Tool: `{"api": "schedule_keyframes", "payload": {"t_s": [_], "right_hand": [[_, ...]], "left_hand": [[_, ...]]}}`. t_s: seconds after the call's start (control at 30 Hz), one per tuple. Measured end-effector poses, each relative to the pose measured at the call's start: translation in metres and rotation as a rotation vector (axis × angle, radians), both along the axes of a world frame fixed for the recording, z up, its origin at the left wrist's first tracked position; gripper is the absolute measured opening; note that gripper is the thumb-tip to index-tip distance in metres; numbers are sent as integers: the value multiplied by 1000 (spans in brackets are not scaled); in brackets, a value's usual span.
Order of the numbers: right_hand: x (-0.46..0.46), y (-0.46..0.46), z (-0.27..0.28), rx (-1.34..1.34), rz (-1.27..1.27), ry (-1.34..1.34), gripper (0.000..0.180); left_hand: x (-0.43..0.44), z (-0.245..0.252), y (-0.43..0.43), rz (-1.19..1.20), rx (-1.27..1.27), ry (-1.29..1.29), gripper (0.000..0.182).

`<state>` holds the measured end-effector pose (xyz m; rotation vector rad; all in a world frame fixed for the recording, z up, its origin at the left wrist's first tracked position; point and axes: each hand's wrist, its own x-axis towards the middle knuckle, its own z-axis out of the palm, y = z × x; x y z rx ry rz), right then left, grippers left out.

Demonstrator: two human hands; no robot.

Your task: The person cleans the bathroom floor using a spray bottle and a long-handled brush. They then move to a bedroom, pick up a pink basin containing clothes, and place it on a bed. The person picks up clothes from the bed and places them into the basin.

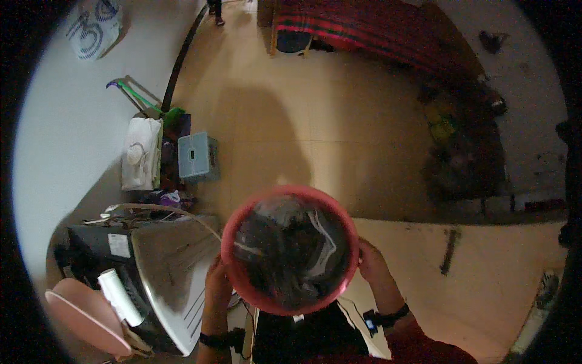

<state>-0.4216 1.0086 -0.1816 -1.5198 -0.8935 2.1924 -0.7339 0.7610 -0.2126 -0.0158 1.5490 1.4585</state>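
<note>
A round red plastic tub [352, 227] is in front of my body, held up by its two sides. Dark, crumpled fabric [291, 245] with a few pale stripes fills it; the tub's bottom is hidden. On the left side, my left hand [219, 281] grips the tub just under its rim, fingers mostly out of sight beneath it. My right hand [372, 260] grips the opposite side, its fingertips also hidden behind the rim. Dark straps with small devices circle both wrists.
A boxy appliance [177, 264] with a hose stands at left, beside a white roll [120, 295] and a pink basin [88, 314]. Beyond are a grey-blue step stool [194, 156] and a green-handled broom [141, 98]. A bed with red plaid cloth [354, 32] and a person's legs [217, 11] are far off.
</note>
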Motion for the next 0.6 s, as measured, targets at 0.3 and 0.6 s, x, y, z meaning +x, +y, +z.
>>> {"api": "schedule_keyframes", "payload": {"t_s": [0.3, 0.6], "right_hand": [[-11, -14, 116, 256, -45, 39, 31], [-18, 34, 133, -76, -350, 373, 32]], "left_hand": [[-55, 91, 25, -163, 370, 144, 32], [-101, 121, 110, -109, 404, -576, 29]]}}
